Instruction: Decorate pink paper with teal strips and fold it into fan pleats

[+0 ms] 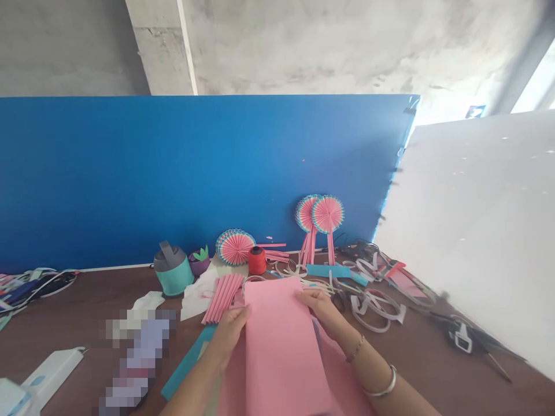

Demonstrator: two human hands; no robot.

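Observation:
A folded sheet of pink paper point(281, 346) stands up in front of me, held by its two side edges. My left hand point(232, 329) pinches the left edge near the top, fingers behind the sheet. On the opposite edge, my right hand point(323, 306) grips with the thumb on the front; a beaded bracelet and a silver bangle circle that arm. More pink paper point(347, 381) lies underneath, with teal paper point(186, 367) to the left. Just beyond my left hand is a pleated pink paper strip point(222, 297).
Pink pleated rosettes point(328, 214) with tails lean against the blue partition point(173, 173); another pleated fan point(236, 247) sits beside a red thread spool point(257, 261). A teal-grey pot point(173, 271) stands left. Curled white strips point(377, 309), a teal strip point(327, 270) and cables lie right.

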